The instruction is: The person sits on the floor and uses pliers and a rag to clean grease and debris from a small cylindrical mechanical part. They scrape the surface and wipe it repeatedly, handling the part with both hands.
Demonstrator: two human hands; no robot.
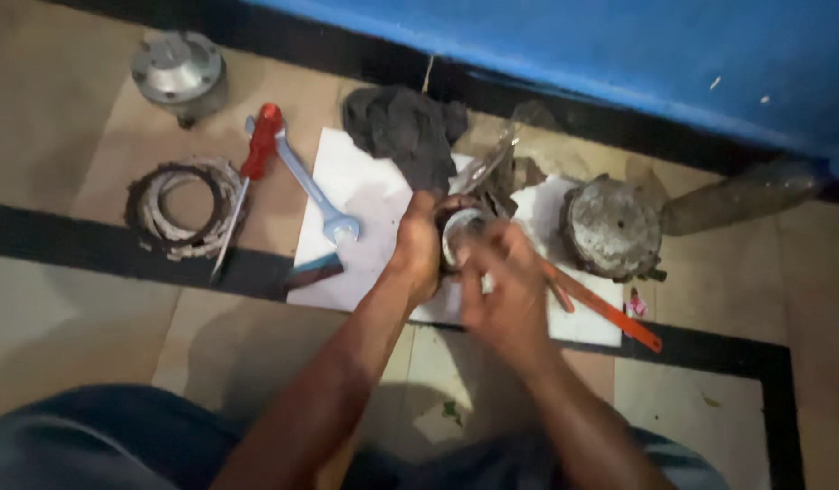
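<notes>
My left hand [417, 247] grips a small round metal part [462, 227] from its left side, above a white sheet [365, 186] on the floor. Over the same part, my right hand [505, 290] closes from the right and front, its fingers blurred. Both hands hide most of the part; only its pale round face shows between them.
On the floor lie a spanner [312, 191], a red-handled screwdriver [247, 177], a stack of ring plates [185, 210], a round metal housing [178, 73], a dark rag [403, 127], a dirty round cover [612, 227], an orange strip [605, 310] and a blue wall base [619, 54].
</notes>
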